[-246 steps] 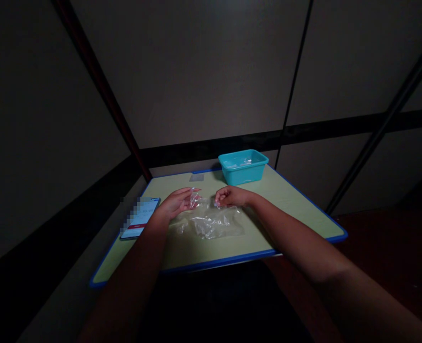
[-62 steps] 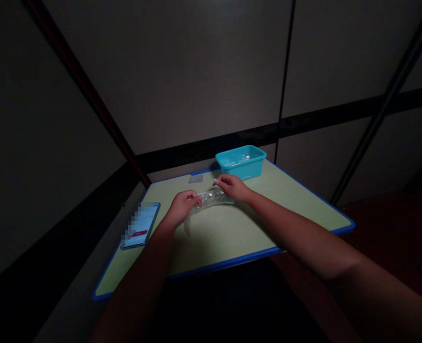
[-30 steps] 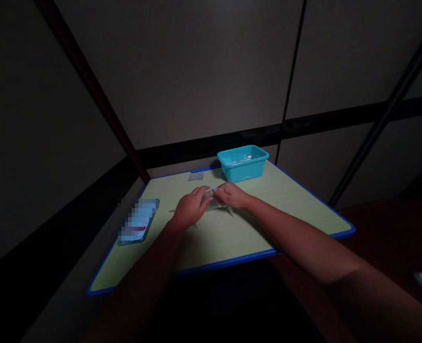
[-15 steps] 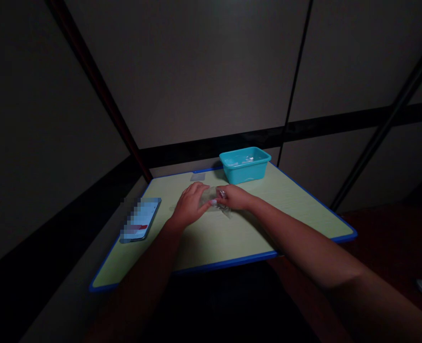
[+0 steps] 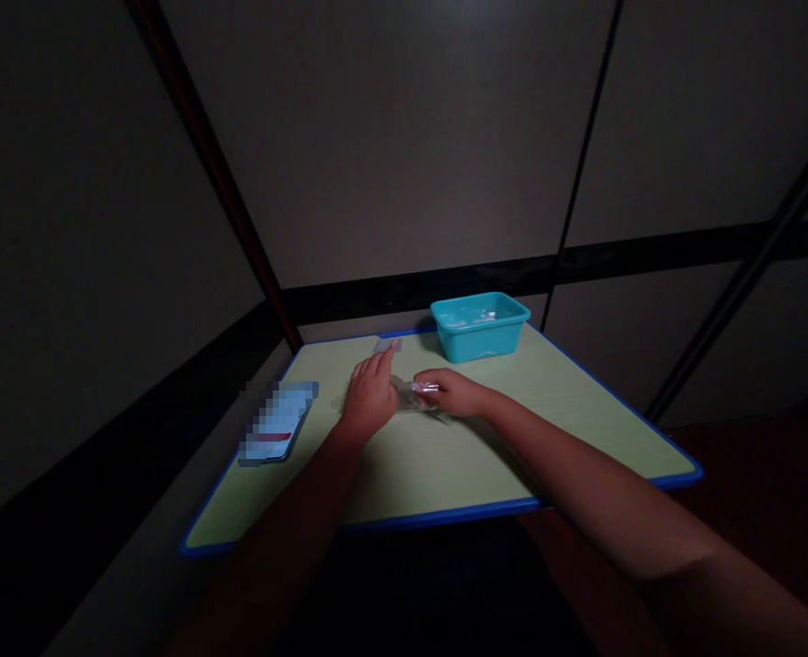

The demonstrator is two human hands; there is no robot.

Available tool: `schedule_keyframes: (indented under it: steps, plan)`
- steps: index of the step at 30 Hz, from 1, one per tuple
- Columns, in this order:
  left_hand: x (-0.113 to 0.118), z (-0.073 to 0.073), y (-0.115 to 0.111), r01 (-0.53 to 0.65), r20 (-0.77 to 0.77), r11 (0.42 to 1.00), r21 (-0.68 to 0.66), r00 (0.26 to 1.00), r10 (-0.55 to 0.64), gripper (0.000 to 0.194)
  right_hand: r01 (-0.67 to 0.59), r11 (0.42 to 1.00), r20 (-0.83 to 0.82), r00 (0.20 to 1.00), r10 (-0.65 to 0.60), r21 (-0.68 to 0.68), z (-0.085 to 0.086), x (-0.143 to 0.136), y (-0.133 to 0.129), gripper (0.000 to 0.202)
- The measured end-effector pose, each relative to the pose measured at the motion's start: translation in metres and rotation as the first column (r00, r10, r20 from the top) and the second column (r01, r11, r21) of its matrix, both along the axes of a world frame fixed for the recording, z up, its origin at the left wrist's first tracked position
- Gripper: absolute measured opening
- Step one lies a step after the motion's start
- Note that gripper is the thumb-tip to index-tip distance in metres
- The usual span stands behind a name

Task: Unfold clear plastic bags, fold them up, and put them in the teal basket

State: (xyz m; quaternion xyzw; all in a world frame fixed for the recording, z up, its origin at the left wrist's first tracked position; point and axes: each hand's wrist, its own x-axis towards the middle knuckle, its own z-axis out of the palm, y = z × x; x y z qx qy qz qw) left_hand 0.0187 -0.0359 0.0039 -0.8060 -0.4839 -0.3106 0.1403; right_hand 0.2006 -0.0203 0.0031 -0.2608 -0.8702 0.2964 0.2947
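A clear, crinkled plastic bag (image 5: 409, 396) lies on the table between my two hands; dim light hides whatever may be in it. My right hand (image 5: 450, 392) has its fingers closed on the bag's right end, where the plastic shines. At the bag's left end, my left hand (image 5: 372, 391) is laid flat with its fingers stretched forward, and it grips nothing. Part of the bag is covered by the hands.
The pale yellow-green table (image 5: 445, 474) has a blue edge. A turquoise plastic basket (image 5: 480, 343) with clear plastic inside stands at the back right. A phone (image 5: 281, 424) lies at the left, and a small grey patch (image 5: 382, 346) is near the back edge. Walls enclose the table behind and left.
My left hand has straightened its fingers, and its thumb has come away from the bag's middle. My right hand still holds the bag. The whole view has shifted slightly.
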Motion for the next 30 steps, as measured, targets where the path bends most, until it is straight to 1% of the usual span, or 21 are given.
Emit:
schedule_keyframes:
  steps: [3, 6, 9, 12, 17, 22, 25, 28, 30]
  plan:
    - [-0.001, 0.004, -0.003, -0.021, 0.046, 0.998, 0.066, 0.999, 0.018, 0.054, 0.016, 1.000, 0.005, 1.000, -0.016, 0.007, 0.002, -0.001, -0.001, 0.030]
    - [0.000, 0.007, -0.010, 0.010, 0.098, 0.992, 0.123, 0.995, -0.022, 0.035, 0.072, 0.997, -0.042, 0.997, -0.071, 0.022, 0.003, 0.000, 0.000, 0.033]
    - [0.004, 0.006, -0.015, 0.022, 0.107, 0.997, 0.071, 0.994, -0.029, 0.025, 0.093, 0.995, -0.068, 0.993, -0.095, -0.033, 0.002, 0.001, 0.000, 0.037]
    - [0.007, 0.005, -0.016, -0.022, 0.090, 1.000, 0.015, 0.996, 0.020, 0.024, 0.083, 0.992, -0.046, 0.995, -0.087, -0.092, 0.000, -0.001, -0.002, 0.042]
    - [0.011, 0.004, -0.014, -0.101, 0.044, 0.995, 0.002, 0.994, 0.101, 0.023, 0.049, 0.980, -0.002, 0.999, -0.051, -0.194, -0.002, -0.007, -0.007, 0.057]
    - [0.009, 0.005, -0.010, -0.183, 0.042, 0.983, 0.006, 0.982, 0.182, 0.024, 0.021, 0.970, 0.053, 0.999, -0.009, -0.244, -0.003, -0.008, -0.008, 0.056]
    - [0.005, 0.004, -0.006, -0.194, 0.065, 0.981, 0.014, 0.979, 0.193, 0.022, -0.002, 0.981, 0.084, 0.996, 0.019, -0.193, -0.004, -0.006, -0.007, 0.049]
    - [0.000, 0.003, -0.001, -0.206, 0.130, 0.978, 0.027, 0.971, 0.201, 0.016, -0.016, 0.999, 0.104, 0.994, 0.021, -0.052, -0.004, -0.007, -0.009, 0.040]
    - [-0.005, 0.002, 0.002, -0.205, 0.202, 0.977, 0.057, 0.961, 0.190, 0.016, -0.007, 0.999, 0.160, 0.987, 0.001, 0.035, -0.003, -0.011, -0.011, 0.037]
